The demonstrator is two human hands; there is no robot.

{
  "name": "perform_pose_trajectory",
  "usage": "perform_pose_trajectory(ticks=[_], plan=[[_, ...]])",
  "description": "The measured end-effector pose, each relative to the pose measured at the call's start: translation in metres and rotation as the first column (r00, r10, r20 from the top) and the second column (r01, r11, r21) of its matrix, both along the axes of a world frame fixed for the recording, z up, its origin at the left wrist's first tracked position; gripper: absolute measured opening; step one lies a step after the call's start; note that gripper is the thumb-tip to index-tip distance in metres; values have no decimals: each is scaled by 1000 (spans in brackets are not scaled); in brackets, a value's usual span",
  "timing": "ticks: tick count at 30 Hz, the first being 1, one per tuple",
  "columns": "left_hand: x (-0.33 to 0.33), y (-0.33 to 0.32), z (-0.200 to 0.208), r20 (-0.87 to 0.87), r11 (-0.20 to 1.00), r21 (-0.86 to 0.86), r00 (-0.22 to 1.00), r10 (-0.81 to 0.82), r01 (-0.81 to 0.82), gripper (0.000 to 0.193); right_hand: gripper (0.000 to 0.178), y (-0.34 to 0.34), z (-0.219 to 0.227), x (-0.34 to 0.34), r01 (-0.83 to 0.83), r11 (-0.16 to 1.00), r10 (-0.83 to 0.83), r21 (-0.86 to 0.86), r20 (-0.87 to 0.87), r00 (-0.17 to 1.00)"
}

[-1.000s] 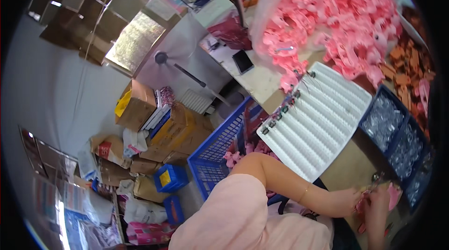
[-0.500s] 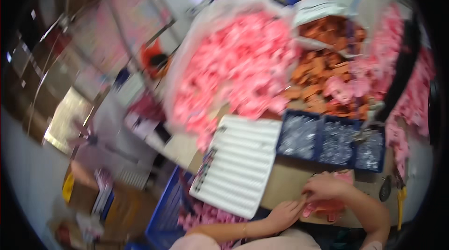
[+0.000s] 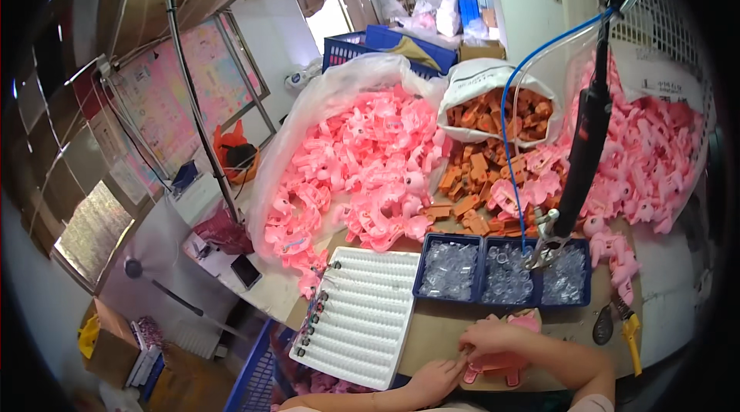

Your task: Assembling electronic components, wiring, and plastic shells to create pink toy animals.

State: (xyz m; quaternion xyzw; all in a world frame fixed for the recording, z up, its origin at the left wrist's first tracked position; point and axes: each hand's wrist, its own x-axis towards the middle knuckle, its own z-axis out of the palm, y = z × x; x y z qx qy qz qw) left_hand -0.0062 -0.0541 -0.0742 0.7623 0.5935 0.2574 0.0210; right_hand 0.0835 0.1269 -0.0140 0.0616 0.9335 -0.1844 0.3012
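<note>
**At the near edge of the bench, both your hands have settled on one pink toy part**

Under your right hand lies a pink plastic piece, flat on the brown bench top close to its front edge. Your fingers curl over its top, pressing or gripping it; how firmly, the view does not quite show. Your left hand comes in from below, fingertips touching the piece's left end, fingers loosely bent rather than clenched.

A second ago your head was turned toward the floor and boxes on your left, and your hands sat far off at the picture's edge. Now you face the bench squarely and the hands are centred, so the work on this piece looks to be properly under way.

Just beyond the piece stand three blue trays of small clear parts. To their left lies a white ribbed tray, with a few dark items along its left rim. A black tool on a blue hose hangs over the right-hand trays. Farther back are heaps of pink parts spilling from clear bags, and a white sack of orange blocks. A yellow-handled tool lies at your right.
</note>
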Motion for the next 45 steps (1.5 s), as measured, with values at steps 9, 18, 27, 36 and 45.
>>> perform_pose_trajectory(ticks=[9, 18, 27, 36, 45], plan=[[-7, 28, 44, 52, 932, -362, 999, -9, 27, 37, 20, -2, 13, 114, 496, 867, -440, -43, -533, 723], [-11, 89, 39, 342, 928, -165, 863, 373, -335, 19, 16, -3, 4, 113, 468, 707, -707, -531, -501, 499], [-2, 89, 24, 416, 971, -60, 879, 233, -229, 11, 16, -89, 23, 128, 501, 802, -583, -325, -605, 542], [1, 83, 37, 727, 929, -360, 598, 337, -86, 13, 18, -16, 40, 75, 634, 504, -825, -587, -544, 152], [4, 101, 48, 768, 852, -505, 524, 369, 141, 28, 24, 6, 7, 63, 498, 739, -607, -453, -769, 202]])
